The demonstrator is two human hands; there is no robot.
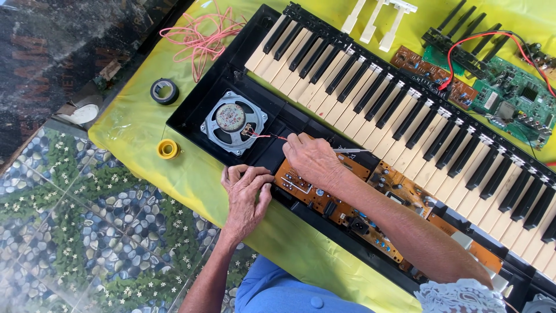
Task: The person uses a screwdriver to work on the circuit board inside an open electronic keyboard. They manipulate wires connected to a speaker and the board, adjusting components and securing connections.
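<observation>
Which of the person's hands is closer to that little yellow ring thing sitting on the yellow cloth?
Left. The left hand rests at the keyboard's front edge, just right of the small yellow ring-shaped spool. The right hand is farther right, over the orange circuit board.

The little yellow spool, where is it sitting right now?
In the head view the yellow spool lies on the yellow-green cloth, left of the opened keyboard, just below the black tape roll and left of the round speaker.

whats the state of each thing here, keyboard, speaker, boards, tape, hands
keyboard: casing open, insides bared
speaker: seated in casing, wires attached
orange circuit board: exposed inside casing
green circuit board: out, lying on yellow cloth
loose white keys: removed
black tape roll: lying flat
left hand: on casing edge
right hand: pinching speaker wire
</observation>
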